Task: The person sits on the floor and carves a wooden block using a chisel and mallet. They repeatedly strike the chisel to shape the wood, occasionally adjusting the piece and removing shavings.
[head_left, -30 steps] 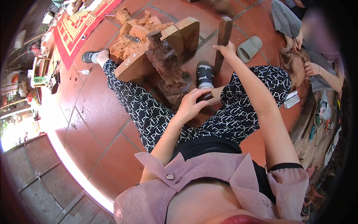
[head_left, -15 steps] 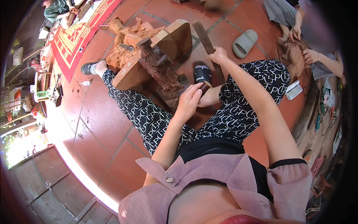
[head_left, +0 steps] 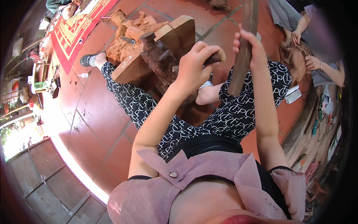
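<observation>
My left hand (head_left: 194,67) is closed around the short wooden handle of a chisel (head_left: 216,57); the handle's pale end sticks out past my fingers, and the blade is mostly hidden. My right hand (head_left: 256,48) grips a long flat wooden bar (head_left: 239,72), raised and tilted over my right knee. Beyond my left hand stands a dark brown carved wooden figure (head_left: 158,54), partly covered by that hand. It leans near a thick wooden block (head_left: 128,71). Behind the block lies a lighter, orange-brown carving (head_left: 128,31).
At the right, another person's hands (head_left: 311,61) hold a brown carving (head_left: 297,61). Tools and cables lie on a long wooden surface (head_left: 298,145). A red and yellow mat (head_left: 71,46) spreads at the upper left. A small white bottle (head_left: 83,75) is on the tiled floor (head_left: 93,115).
Both hands have come up, away from the dark figure. The bar has swung up and now covers most of the grey slipper. The chisel handle has turned rightward in my left hand.
</observation>
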`<state>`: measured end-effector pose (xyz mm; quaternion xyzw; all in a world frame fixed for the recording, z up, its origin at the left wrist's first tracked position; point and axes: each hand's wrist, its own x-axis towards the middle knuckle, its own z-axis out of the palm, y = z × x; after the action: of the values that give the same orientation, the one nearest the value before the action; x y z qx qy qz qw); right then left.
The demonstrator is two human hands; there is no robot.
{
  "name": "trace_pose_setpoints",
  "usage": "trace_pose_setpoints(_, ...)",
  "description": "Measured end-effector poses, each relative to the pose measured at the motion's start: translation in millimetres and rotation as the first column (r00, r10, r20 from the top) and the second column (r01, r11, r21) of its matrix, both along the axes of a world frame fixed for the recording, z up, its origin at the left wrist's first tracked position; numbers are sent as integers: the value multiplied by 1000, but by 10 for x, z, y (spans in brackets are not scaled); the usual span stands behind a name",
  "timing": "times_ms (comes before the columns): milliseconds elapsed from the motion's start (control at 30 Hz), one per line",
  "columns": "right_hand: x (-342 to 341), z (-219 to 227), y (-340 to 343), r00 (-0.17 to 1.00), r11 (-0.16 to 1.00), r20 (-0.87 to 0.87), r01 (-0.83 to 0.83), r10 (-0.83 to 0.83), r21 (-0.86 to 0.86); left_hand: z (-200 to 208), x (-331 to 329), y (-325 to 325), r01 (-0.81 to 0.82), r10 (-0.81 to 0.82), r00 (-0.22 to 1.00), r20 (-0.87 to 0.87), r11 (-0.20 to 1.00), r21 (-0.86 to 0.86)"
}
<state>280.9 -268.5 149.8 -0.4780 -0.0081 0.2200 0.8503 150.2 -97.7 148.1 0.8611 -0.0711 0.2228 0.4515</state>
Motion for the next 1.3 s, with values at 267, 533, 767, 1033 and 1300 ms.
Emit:
trace_pose_setpoints(267,-978,-653,-394,875,978,-450,-210,178,-22,-147,522,97,132,-117,991,-65,935,328)
trace_pose_setpoints(533,-1338,-882,-319,770,960,-588,-278,247,39,-444,730,282,126,-79,991,-111,844,522)
trace_pose_setpoints(767,-1278,-626,-258,822,970,-534,-241,198,-10,-664,714,322,16,31,996,-89,871,490)
trace_pose_setpoints(1033,-1209,-484,-278,914,1000,-406,-23,19,-4,-792,728,363,-33,88,993,-78,845,534)
trace_pose_setpoints(1300,-1160,-424,-318,944,898,-190,-318,270,-305,-755,704,378,-36,60,998,-30,856,516)
